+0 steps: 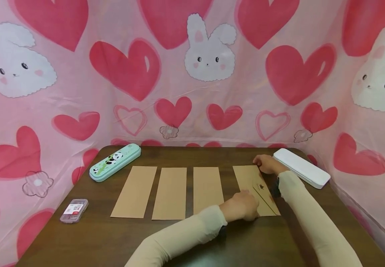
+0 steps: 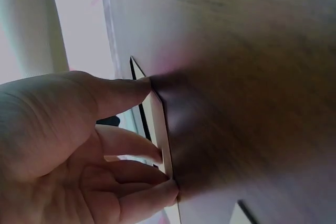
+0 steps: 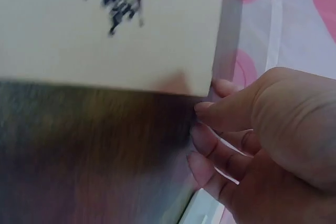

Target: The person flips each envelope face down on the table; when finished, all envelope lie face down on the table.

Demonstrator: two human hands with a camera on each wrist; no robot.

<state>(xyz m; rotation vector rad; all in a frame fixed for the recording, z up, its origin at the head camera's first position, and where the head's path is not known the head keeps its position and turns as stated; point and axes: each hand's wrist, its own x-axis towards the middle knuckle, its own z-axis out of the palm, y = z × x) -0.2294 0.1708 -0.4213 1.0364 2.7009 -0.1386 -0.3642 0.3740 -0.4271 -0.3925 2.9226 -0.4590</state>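
Observation:
A kraft-paper envelope with a diagonal flap and a small dark crown print lies on the right half of the brown table. My left hand holds it by the near left edge; in the left wrist view the thumb and fingertips meet that edge. At the far right corner, my right hand pinches the paper between thumb and a fingertip partly hidden behind it. To the left lie three plain kraft-paper rectangles, spaced in a row; my left forearm partly covers the nearest one.
A mint panda pencil case lies at the back left, and a small clear plastic box at the left edge. Beyond my right wrist is a long white case. Pink heart-and-rabbit fabric hangs around the table.

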